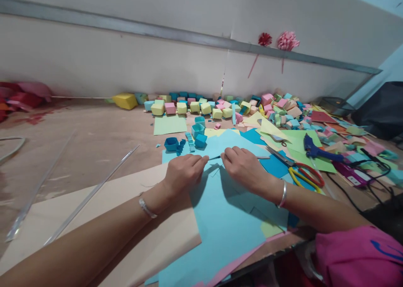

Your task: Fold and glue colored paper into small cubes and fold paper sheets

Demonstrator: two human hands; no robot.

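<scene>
My left hand (186, 170) is closed, thumb and fingertips pinched at the end of a thin dark strip (215, 157). My right hand (242, 169) is wrapped round a slim pen-like tool (263, 157), whose silvery end sticks out to the right. The strip spans the gap between both hands; whether it is paper or the tool's tip I cannot tell. Beneath them lie light blue paper sheets (220, 236). Just beyond my left hand stand small open blue paper boxes (171, 143), with folded blue strips (190, 142) beside them.
Scissors (294, 166) with red and yellow handles and a blue glue gun (321, 150) lie to the right, among black cables. Many small coloured paper boxes (206, 108) line the wall. Clear plastic strips (94, 190) and beige paper (151, 240) lie left.
</scene>
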